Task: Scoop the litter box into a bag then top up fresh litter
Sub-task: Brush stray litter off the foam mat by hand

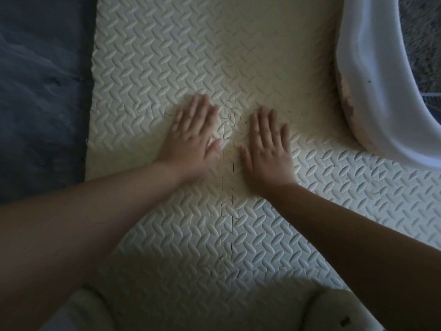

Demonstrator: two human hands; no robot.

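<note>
Two bare hands lie palm-down on one cream foam mat (167, 56) with a raised diamond-plate pattern. Left hand (193, 137): fingers straight and spread, flat on the mat, grasping nothing, slightly blurred. Right hand (268, 149): the same, fingers extended and relaxed, pressing flat, holding nothing. One jigsaw seam (226, 211) runs from the mat's near edge up between the two hands, which lie just beside it, one on each side.

One white litter box (372, 68) sits at the mat's far right corner, cut off by the frame, with brown smears on its outer wall. Grey litter (422, 44) shows inside it. It is well apart from both hands.

Dark floor (40, 80) borders the mat's left edge. Two pale rounded shapes (334, 306) at the near edge; cannot tell what they are.
</note>
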